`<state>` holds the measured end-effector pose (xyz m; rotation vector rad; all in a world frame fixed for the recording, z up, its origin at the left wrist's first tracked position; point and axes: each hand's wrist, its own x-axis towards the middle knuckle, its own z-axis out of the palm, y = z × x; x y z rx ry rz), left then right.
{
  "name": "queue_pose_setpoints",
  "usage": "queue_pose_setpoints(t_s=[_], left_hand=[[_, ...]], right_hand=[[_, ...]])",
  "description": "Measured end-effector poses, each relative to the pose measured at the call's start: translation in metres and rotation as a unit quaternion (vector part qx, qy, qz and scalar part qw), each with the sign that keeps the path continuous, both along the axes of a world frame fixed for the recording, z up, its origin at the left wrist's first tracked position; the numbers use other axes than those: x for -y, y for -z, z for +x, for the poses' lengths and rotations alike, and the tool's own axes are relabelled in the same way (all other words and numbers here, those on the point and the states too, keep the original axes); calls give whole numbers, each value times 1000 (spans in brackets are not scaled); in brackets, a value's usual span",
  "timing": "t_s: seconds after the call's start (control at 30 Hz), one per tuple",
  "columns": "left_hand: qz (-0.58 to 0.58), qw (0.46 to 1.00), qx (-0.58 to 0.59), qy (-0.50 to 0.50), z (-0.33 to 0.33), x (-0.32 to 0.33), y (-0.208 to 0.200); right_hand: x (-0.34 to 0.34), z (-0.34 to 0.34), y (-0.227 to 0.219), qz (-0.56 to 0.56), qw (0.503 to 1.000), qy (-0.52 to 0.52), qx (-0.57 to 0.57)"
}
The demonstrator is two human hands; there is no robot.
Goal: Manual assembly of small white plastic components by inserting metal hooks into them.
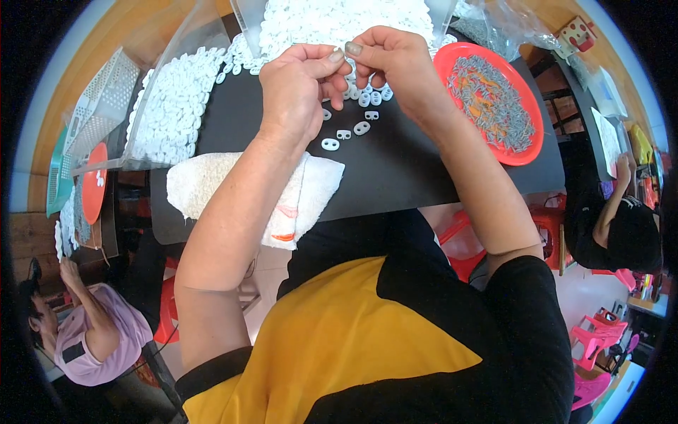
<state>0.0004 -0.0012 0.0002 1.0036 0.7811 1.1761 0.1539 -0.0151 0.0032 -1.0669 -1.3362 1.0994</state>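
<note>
Both hands, left hand (300, 85) and right hand (392, 63), are pinching one small white plastic piece (347, 55) together, keeping it over the black mat (417, 169) beside the red plate (526, 152).

A white towel (282, 194) with orange marks lies folded on the black table (417, 169). At the left stand a white perforated basket (106, 95), a teal basket (56, 177) and a small orange plate (93, 184). Pink plastic chairs (597, 339) stand at the lower right.

Small white oval two-holed plastic pieces (346, 133) lie flat, scattered on the black tabletop.
</note>
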Motion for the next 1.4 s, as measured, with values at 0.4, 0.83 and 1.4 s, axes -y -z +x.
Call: queue_pose_setpoints(t_s=[0.4,0.83,1.4], left_hand=[[1,1000,9,16,0,-1,-2],[7,1000,10,-2,0,2,-4],[55,998,18,24,-16,-17,2]], right_hand=[[0,2,-1,12,1000,12,-9],[0,-1,-2,-10,1000,5,-6],[60,22,0,121,842,88,519]])
